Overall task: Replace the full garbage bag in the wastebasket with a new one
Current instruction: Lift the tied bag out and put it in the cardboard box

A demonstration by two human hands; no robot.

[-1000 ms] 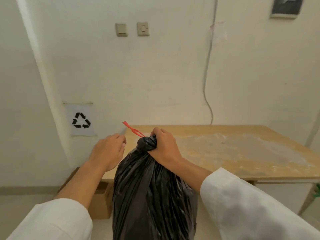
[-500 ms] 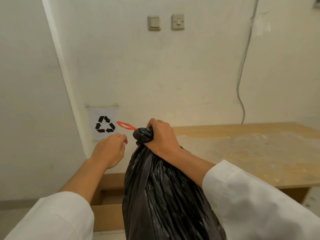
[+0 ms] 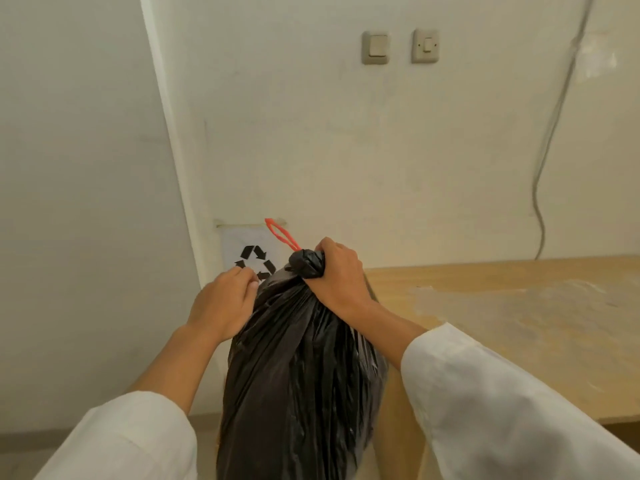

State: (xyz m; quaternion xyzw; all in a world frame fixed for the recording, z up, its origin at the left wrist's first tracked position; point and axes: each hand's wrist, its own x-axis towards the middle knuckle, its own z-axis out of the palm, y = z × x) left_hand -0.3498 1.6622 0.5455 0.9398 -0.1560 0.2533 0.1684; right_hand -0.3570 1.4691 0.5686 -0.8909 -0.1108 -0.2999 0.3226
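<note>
A full black garbage bag [image 3: 298, 375] hangs in front of me, its gathered neck clenched in my right hand [image 3: 334, 275]. A red drawstring loop [image 3: 280, 234] sticks up and to the left from the neck. My left hand [image 3: 225, 303] rests against the bag's upper left shoulder, fingers curled; whether it pinches the plastic I cannot tell. The wastebasket is not in view. A cardboard box [image 3: 398, 417] is mostly hidden behind the bag.
A wooden table [image 3: 512, 320] with a dusty top stands to the right against the wall. A paper sign with a recycling symbol [image 3: 254, 259] is taped low on the wall. Two switches [image 3: 375, 48] and a hanging cable [image 3: 540, 188] are on the wall.
The view has swung left, so the wall sign now sits behind the bag. The red loop has turned from lying sideways to pointing upward. My left hand has closed in against the bag.
</note>
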